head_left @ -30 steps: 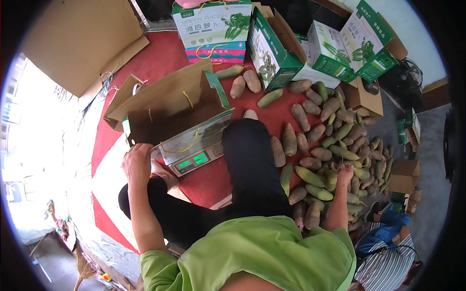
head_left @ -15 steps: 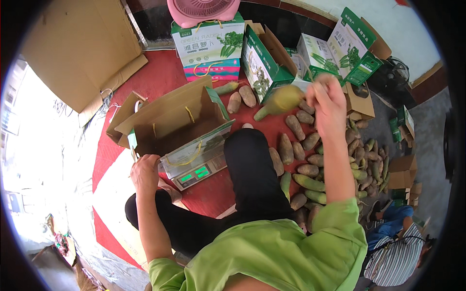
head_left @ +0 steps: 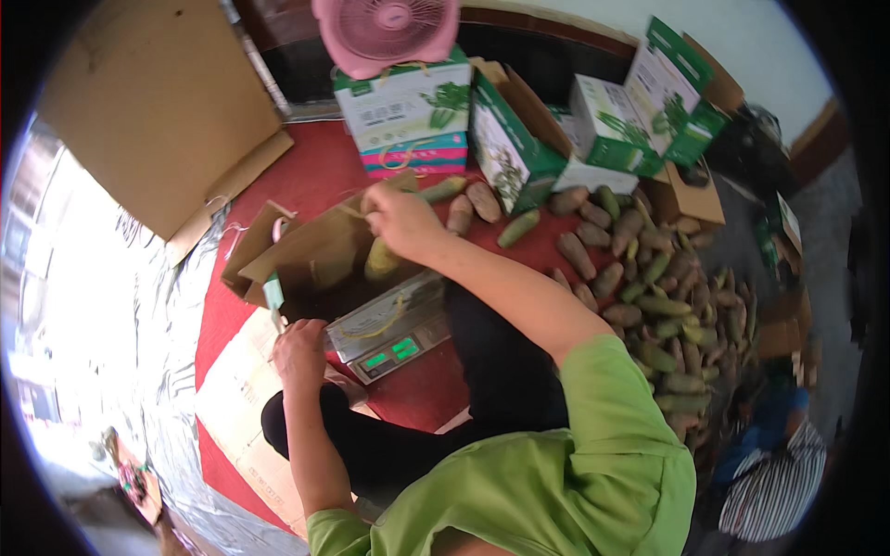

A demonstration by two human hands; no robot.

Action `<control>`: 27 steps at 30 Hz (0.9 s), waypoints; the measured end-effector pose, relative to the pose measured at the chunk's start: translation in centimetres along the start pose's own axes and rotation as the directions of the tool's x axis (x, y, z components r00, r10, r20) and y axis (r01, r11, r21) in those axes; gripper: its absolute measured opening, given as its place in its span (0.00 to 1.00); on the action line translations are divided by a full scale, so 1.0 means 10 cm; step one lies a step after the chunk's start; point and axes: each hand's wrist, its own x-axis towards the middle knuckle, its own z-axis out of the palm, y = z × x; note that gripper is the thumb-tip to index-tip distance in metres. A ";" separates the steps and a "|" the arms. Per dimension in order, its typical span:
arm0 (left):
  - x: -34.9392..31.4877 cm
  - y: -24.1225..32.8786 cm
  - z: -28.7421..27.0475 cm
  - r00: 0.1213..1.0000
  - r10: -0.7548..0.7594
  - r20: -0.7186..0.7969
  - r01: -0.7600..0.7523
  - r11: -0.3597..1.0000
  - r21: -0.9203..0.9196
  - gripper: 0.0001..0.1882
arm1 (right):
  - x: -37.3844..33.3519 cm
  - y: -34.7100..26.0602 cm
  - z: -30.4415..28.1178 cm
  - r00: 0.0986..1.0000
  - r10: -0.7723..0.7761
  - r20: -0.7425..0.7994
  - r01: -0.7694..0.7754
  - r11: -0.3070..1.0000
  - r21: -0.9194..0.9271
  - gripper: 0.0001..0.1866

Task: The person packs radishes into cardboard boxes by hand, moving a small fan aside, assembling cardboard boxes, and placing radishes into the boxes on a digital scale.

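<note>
My right hand (head_left: 400, 221) is closed over the open carton, its fingers pinched together. Just beneath it a yellowish-green radish (head_left: 380, 260) hangs inside; the hand hides where it is gripped. The open cardboard carton (head_left: 320, 255), with a yellow cord handle, stands on a digital scale (head_left: 400, 358) whose display glows green. At the carton's near left corner, my left hand (head_left: 299, 354) has its fingers curled on the edge. Against the far right of the carton lie a green radish (head_left: 442, 190) and brownish radishes (head_left: 483, 201).
A heap of green and brownish radishes (head_left: 681, 324) spreads to the right. Behind stand printed cartons (head_left: 403, 107), a pink fan (head_left: 389, 28) on top, and an open green carton (head_left: 519, 139). A large cardboard sheet (head_left: 158, 111) leans at left. A person in a striped shirt (head_left: 774, 486) is lower right.
My right hand has swung left with the radish, from above the loose radishes into the carton. My left hand stays at the carton's corner. The whole view has shifted slightly.
</note>
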 end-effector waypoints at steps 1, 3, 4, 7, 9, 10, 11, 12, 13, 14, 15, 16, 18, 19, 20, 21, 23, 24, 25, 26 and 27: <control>0.01 -0.04 0.04 0.999 -0.014 0.031 0.014 1.000 0.023 0.08 | 0.00 0.02 0.08 0.998 0.011 0.063 -0.005 0.995 -0.100 0.05; 0.01 -0.03 0.00 0.998 -0.038 0.043 0.038 0.999 -0.001 0.09 | -0.04 0.04 0.22 0.978 0.067 0.198 -0.012 0.964 -0.266 0.07; 0.01 -0.04 0.00 0.997 -0.044 0.060 0.044 0.999 0.008 0.09 | -0.05 0.01 0.26 0.958 0.103 0.268 -0.011 0.945 -0.326 0.08; 0.00 0.03 -0.02 0.999 -0.035 0.037 0.035 0.999 -0.006 0.07 | -0.12 -0.08 0.35 0.953 0.044 0.300 0.030 0.971 -0.238 0.08; 0.03 0.08 -0.03 0.999 -0.033 0.030 0.033 0.999 -0.001 0.06 | -0.18 -0.17 0.16 0.984 -0.034 0.174 0.051 0.995 -0.091 0.10; 0.04 0.09 -0.04 0.999 -0.036 0.029 0.036 0.999 -0.009 0.06 | -0.24 -0.22 0.03 0.993 -0.074 0.095 0.075 0.997 -0.010 0.10; 0.03 0.05 -0.02 0.998 -0.051 0.038 0.052 0.999 -0.016 0.06 | -0.31 -0.22 -0.11 0.994 -0.060 0.093 0.061 0.998 -0.008 0.10; 0.02 0.06 0.00 0.998 -0.047 0.051 0.047 0.999 -0.014 0.06 | -0.37 -0.18 -0.30 0.998 -0.034 0.059 0.031 0.998 0.061 0.10; 0.00 0.07 -0.01 0.998 -0.045 0.037 0.045 0.999 -0.011 0.06 | -0.45 -0.12 -0.49 1.000 -0.011 0.029 0.007 0.991 0.133 0.10; -0.01 0.08 0.00 0.999 -0.042 0.022 0.042 0.999 -0.010 0.06 | -0.57 0.01 -0.66 0.999 0.012 -0.042 -0.007 0.993 0.117 0.10; -0.05 -0.03 0.05 1.000 0.009 -0.016 -0.009 1.000 -0.013 0.06 | -0.73 0.14 -0.84 0.992 0.013 -0.125 -0.004 0.998 0.065 0.09; -0.05 -0.02 0.06 1.000 0.010 -0.005 -0.010 1.000 -0.010 0.06 | -0.91 0.39 -1.00 0.987 0.123 -0.106 -0.119 0.992 0.041 0.09; -0.06 0.00 0.05 0.999 0.011 -0.030 -0.011 1.000 -0.016 0.07 | -1.38 0.86 -1.34 0.914 0.387 -0.121 -0.394 0.918 -0.040 0.11; -0.05 -0.02 0.06 1.000 -0.006 0.016 0.006 1.000 -0.011 0.07 | -1.64 1.00 -1.53 0.888 0.428 -0.165 -0.451 0.882 -0.139 0.12; -0.03 0.02 0.05 1.000 -0.002 0.028 0.002 1.000 -0.008 0.07 | -1.97 1.37 -1.65 0.874 0.441 -0.204 -0.479 0.855 -0.200 0.12; -0.02 0.04 0.06 1.000 0.004 0.006 -0.004 1.000 -0.004 0.07 | -2.31 1.61 -1.75 0.833 0.490 -0.255 -0.548 0.795 -0.260 0.12; -0.04 0.04 0.07 0.999 0.023 -0.045 -0.023 1.000 -0.002 0.06 | -2.90 1.91 -1.88 0.684 0.668 -0.295 -0.729 0.602 -0.327 0.11; -0.02 0.04 0.08 0.999 0.026 -0.039 -0.026 1.000 0.002 0.06 | -3.26 2.12 -1.89 0.614 0.713 -0.339 -0.784 0.499 -0.370 0.09; -0.02 0.03 0.09 0.999 0.015 -0.034 -0.016 1.000 -0.009 0.06 | -3.54 2.25 -1.88 0.622 0.728 -0.288 -0.764 0.484 -0.426 0.09; -0.02 0.02 0.09 1.000 0.004 -0.030 -0.005 1.000 -0.020 0.06 | -3.79 2.32 -1.85 0.626 0.743 -0.237 -0.740 0.470 -0.482 0.08; -0.02 0.02 0.10 1.000 0.002 -0.026 -0.002 1.000 -0.013 0.06 | -3.97 2.38 -1.79 0.625 0.779 -0.061 -0.569 0.399 -0.719 0.08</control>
